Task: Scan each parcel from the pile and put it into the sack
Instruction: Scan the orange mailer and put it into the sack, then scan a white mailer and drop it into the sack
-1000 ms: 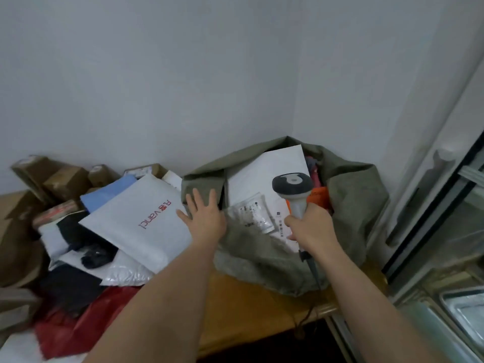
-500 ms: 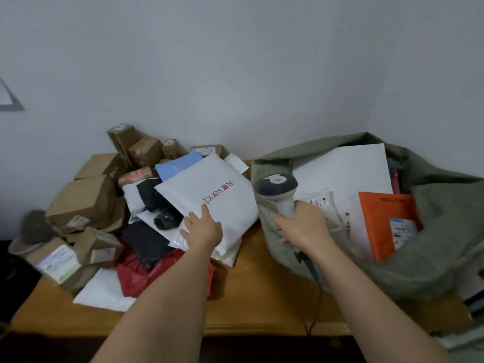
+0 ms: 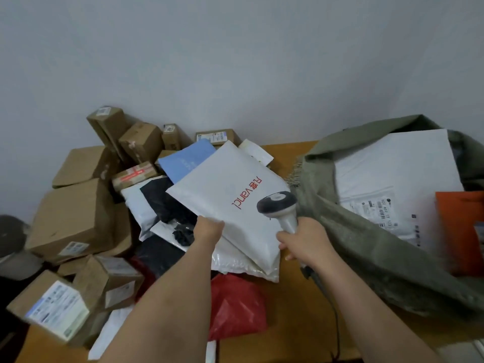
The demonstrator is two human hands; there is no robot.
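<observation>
A white mailer bag with red "vancl" lettering (image 3: pixel 225 195) lies on top of the parcel pile in the middle of the table. My left hand (image 3: pixel 208 229) grips its near left edge. My right hand (image 3: pixel 305 241) holds a grey handheld scanner (image 3: pixel 279 205) by its handle, the head hovering over the mailer's right side. At the right stands the open olive-green sack (image 3: pixel 366 244). Inside it lie a large white mailer (image 3: pixel 392 163), a clear labelled packet (image 3: pixel 372 208) and an orange parcel (image 3: pixel 461 229).
Brown cardboard boxes (image 3: pixel 73 216) are heaped at the left and along the back wall. A blue envelope (image 3: pixel 186 159), black bags (image 3: pixel 162 197) and a red bag (image 3: pixel 235 305) lie in the pile. The scanner's cable (image 3: pixel 332 310) runs down over the wooden table (image 3: pixel 293 323).
My left hand went from the sack's rim to the vancl mailer and took hold of its edge. The scanner swung left over the mailer. The view turned left towards the pile.
</observation>
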